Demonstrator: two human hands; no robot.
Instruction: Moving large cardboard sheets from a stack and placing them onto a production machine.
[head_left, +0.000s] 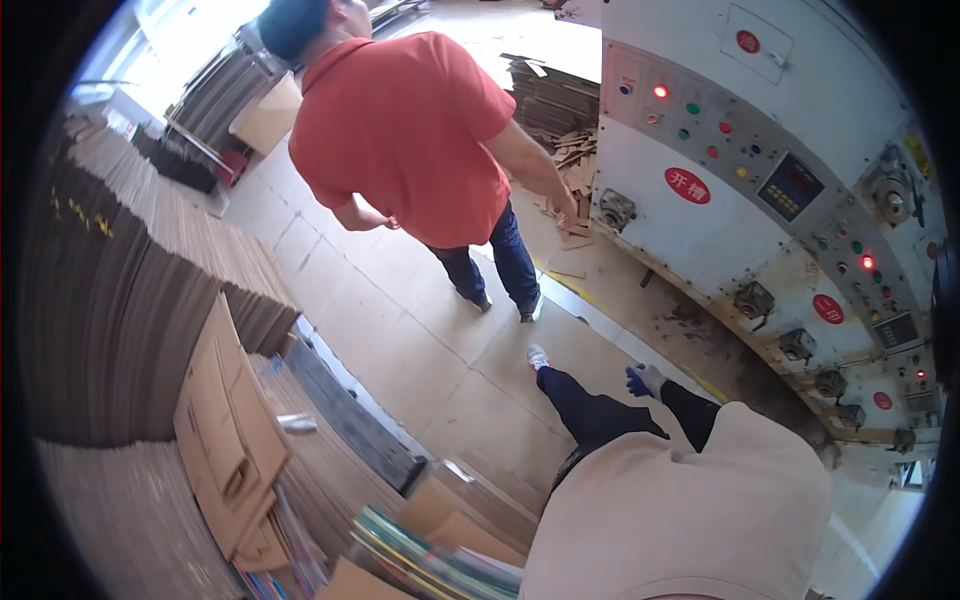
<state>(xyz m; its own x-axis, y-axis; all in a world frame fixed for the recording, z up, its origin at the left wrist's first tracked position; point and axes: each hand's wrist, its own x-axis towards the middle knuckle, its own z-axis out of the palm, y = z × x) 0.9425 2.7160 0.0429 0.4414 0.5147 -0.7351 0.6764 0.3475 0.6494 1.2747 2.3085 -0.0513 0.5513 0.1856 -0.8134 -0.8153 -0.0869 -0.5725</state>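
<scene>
Right hand (646, 380): gloved, at four o'clock, near the machine; nothing showed in it, though its finger spread was too small to tell.
Left hand: out of view, so its state could not be told.
Machine (735, 235): at two o'clock, some lamps lit; a careless arm swing could have struck its metal fittings (755, 300).
Co-worker (400, 140): at eleven o'clock, back turned; a sudden stop might have caused a bump.
Cardboard scraps (578, 165): at one o'clock, loose; stepping on them risked a slip.
Tilted carton (225, 430): at eight o'clock; a brush could have toppled it.
</scene>
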